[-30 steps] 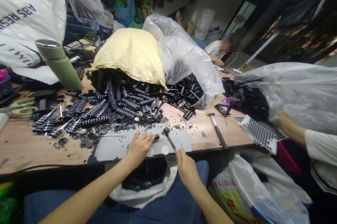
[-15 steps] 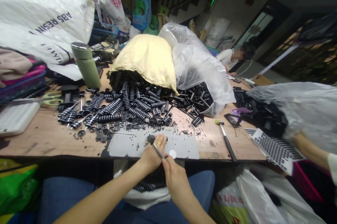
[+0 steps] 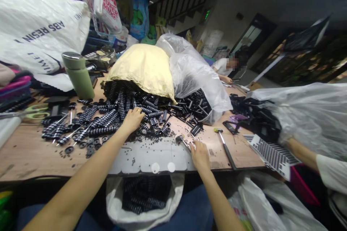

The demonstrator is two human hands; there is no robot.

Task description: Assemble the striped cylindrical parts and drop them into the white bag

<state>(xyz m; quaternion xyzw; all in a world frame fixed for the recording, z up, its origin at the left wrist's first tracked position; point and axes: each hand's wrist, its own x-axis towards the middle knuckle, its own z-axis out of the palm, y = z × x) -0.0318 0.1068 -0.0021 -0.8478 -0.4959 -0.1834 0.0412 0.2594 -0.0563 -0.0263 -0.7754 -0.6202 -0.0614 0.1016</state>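
The left hand (image 3: 133, 119) has gone up from the gray mat (image 3: 151, 157) to the striped black rollers (image 3: 105, 119), and the right hand (image 3: 200, 155) has moved to the right with the small hammer (image 3: 180, 139). Half a second ago, the two hands were close together over the mat.

At the far left of the wooden surface (image 3: 32, 151), green-handled scissors (image 3: 38, 111) lie flat. Next comes a green bottle (image 3: 78, 75) with a shiny lid, standing up. Then the rollers lie in a big heap, some of them under the edge of a yellow sack (image 3: 141, 66). The left hand is at the right part of this heap with its fingers bent. I cannot tell if it has hold of a roller. Below the surface, a white bag (image 3: 111, 202) has more rollers in it. The hammer's head is by the top right of the mat. The right hand's fingers are partly curled and have hold of its handle. Farther right, a second hammer (image 3: 226, 148) lies on the surface. At the far right is another person's arm (image 3: 302, 153), by a big clear plastic bag (image 3: 311, 115).
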